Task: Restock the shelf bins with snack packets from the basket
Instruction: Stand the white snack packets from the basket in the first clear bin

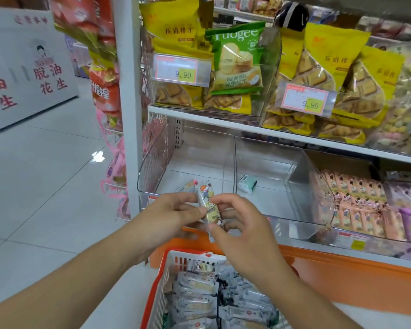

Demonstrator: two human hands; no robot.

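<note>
Snack packets (209,302) in grey-white wrappers fill the white basket (160,288) with its orange rim, which sits low in front of you, just before the orange base of the shelf unit. You hold one small packet (208,203) printed with a cartoon figure above the basket, in front of the clear shelf bins, and both your hands meet on it. Your left hand (169,217) pinches its left edge between thumb and curled fingers, and your right hand (242,224) grips its lower right side with fingertips bent round it. The packet stands roughly upright, tilted a little. Behind it, the left clear bin (152,162) holds only a packet or two lying at its front, partly hidden by your hands. The clear bin beside it (301,167) holds a single pale green packet (246,184) on its floor. Further right, a bin of pink packets (356,203) is stacked nearly full. On the shelf above, yellow biscuit bags (330,74) and one green bag (237,60) stand in clear bins behind price tags (182,70) marked 9.90.
</note>
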